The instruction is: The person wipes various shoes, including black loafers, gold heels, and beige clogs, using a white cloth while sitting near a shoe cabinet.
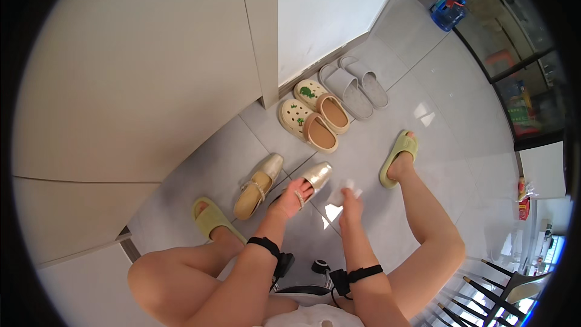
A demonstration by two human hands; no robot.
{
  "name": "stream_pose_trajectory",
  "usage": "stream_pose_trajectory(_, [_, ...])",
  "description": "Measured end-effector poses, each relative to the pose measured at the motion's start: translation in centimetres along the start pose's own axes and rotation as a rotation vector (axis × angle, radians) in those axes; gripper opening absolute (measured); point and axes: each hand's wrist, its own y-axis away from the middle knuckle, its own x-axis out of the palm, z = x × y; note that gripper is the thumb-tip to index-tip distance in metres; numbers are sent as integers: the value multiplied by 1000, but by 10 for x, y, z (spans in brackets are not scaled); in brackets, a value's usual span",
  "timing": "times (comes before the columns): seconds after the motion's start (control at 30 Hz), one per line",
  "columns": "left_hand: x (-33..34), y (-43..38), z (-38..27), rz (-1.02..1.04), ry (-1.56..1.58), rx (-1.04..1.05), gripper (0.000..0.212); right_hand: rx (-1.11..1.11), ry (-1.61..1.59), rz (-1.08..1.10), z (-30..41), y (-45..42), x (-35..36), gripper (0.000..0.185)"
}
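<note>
My left hand (289, 197) holds a metallic gold flat shoe (319, 173) at its opening, with its fingers reaching inside behind the toe. A beaded strap shows beside the fingers, and the hand hides most of the heel part. To the left, the matching gold shoe (271, 167) rests on the tiled floor, its tan insole and beaded strap in view. Pinched in my right hand (351, 209) is a crumpled white tissue (338, 194), slightly blurred, just right of the held shoe and apart from it.
Cream clogs (292, 116) with green charms and grey slides (342, 84) line the wall beyond. My feet wear green slides (399, 152), one on each side. A beige cabinet (136, 77) borders the left. A blue water jug (448, 14) stands far right, and a chair (504, 295) lower right.
</note>
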Motion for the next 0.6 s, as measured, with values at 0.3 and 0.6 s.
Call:
stream_pose_trajectory(0.3, [130, 43, -4, 76, -1398, 279, 61, -799, 131, -8, 97, 39, -32, 24])
stream_pose_trajectory(0.6, [180, 97, -4, 22, -1877, 657, 54, -1296, 219, 116, 101, 99, -44, 36])
